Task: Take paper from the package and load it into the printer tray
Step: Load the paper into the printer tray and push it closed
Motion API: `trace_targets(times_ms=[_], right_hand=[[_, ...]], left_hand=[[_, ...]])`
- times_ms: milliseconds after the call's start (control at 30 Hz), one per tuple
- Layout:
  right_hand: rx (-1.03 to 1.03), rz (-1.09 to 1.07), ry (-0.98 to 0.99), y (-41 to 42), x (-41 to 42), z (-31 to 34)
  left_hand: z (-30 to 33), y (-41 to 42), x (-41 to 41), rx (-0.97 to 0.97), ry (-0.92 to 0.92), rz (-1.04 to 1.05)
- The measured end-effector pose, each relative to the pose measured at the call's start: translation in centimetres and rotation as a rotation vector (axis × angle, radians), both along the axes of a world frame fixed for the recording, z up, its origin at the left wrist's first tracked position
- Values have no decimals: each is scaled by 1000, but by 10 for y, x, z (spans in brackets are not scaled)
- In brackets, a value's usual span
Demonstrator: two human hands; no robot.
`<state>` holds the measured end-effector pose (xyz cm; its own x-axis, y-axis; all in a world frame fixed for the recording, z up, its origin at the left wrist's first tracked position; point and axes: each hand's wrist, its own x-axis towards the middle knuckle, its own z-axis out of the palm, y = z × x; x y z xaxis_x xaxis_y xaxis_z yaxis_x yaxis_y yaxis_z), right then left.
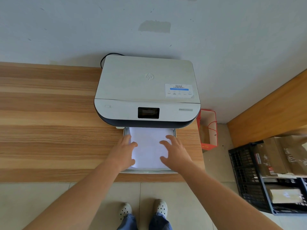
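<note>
A white printer (147, 90) with a dark base sits on a wooden desk (49, 122) against the wall. Its paper tray (147, 171) is pulled out toward me. A stack of white paper (148, 146) lies flat in the tray. My left hand (123, 151) rests on the stack's left edge, fingers spread, thumb on the sheet. My right hand (174, 151) lies on the stack's right side, fingers spread flat. Neither hand grips the paper. No paper package is in view.
A red paper bag (208, 130) stands on the floor right of the desk. A black plastic crate (245, 176) with cardboard boxes sits at the lower right. A black cable (103, 59) runs behind the printer. My feet (143, 211) stand on floor tiles.
</note>
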<state>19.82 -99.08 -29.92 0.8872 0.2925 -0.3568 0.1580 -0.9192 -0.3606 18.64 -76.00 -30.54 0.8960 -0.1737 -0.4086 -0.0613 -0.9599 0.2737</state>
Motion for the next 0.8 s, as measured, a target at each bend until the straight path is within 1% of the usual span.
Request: trace_targets(times_ms=[33, 100, 167, 267, 433, 800], right_hand=[[-40, 131, 19, 1, 2, -1], [-93, 252, 54, 2, 7, -5], [-146, 326, 64, 1, 11, -12], [-225, 424, 50, -1, 13, -20], [-254, 459, 26, -7, 10, -30], [-269, 462, 7, -10, -16, -37]], left_hand=[[-1, -2, 1, 77, -19, -70], [-1, -6, 3, 178, -61, -154], [-2, -9, 4, 166, -41, -186], [-6, -11, 5, 128, 53, -260], [-11, -9, 5, 144, 130, -304], [-15, -10, -19, 154, 109, -344]])
